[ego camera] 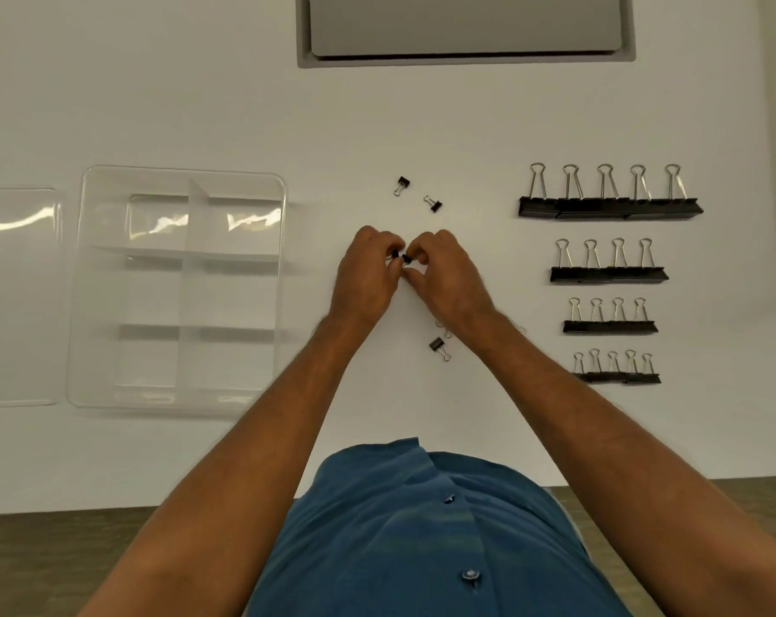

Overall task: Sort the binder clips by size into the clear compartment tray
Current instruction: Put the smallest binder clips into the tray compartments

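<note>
My left hand (366, 273) and my right hand (448, 273) meet at the table's middle, each pinching a tiny black binder clip (405, 259) between the fingertips. Two more tiny clips (402, 185) (434, 203) lie just beyond the hands, and another (439, 347) lies under my right wrist, with a further one partly hidden there. The clear compartment tray (83, 278) sits to the left with nothing in its compartments. On the right, black clips stand in rows by size: largest (609, 207), then (609, 273), (609, 326) and smallest (618, 376).
A clear lid (16, 296) lies left of the tray. A grey recessed panel (466, 28) is set into the far side of the white table. The table's front edge runs just before my blue shirt.
</note>
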Demonstrator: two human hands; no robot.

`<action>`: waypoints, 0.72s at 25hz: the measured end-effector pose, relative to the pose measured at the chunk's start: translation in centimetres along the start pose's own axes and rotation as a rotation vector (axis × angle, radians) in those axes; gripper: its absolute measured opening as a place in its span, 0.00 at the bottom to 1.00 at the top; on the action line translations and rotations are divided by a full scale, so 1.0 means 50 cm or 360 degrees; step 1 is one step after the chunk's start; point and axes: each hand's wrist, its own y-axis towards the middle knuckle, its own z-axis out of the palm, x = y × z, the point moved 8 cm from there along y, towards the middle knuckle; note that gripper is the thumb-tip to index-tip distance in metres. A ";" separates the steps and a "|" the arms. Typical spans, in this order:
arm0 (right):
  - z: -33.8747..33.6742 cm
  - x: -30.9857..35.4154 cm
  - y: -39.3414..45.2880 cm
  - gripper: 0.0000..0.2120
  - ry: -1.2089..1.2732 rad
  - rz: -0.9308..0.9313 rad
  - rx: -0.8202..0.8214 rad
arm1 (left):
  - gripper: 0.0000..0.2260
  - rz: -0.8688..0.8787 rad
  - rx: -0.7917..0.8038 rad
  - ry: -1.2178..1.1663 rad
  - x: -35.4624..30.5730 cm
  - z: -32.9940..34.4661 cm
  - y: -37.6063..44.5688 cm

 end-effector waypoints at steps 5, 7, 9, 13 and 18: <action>-0.056 -0.017 0.049 0.32 0.0088 0.0154 -0.0327 | 0.27 -0.0101 0.0018 -0.0137 -0.012 -0.002 0.095; -0.061 -0.024 0.071 0.38 0.0063 0.0233 -0.0301 | 0.33 -0.0151 0.0103 -0.0118 -0.013 0.004 0.122; -0.055 -0.026 0.091 0.36 0.0057 0.0246 -0.0208 | 0.33 -0.0137 0.0182 -0.0058 -0.018 0.009 0.145; -0.057 -0.020 0.110 0.23 0.0148 0.0162 -0.0183 | 0.20 -0.0001 0.0164 0.0034 -0.029 0.011 0.154; -0.061 -0.021 0.113 0.14 0.0092 0.0150 -0.0110 | 0.11 0.0013 0.0125 0.0093 -0.017 0.010 0.130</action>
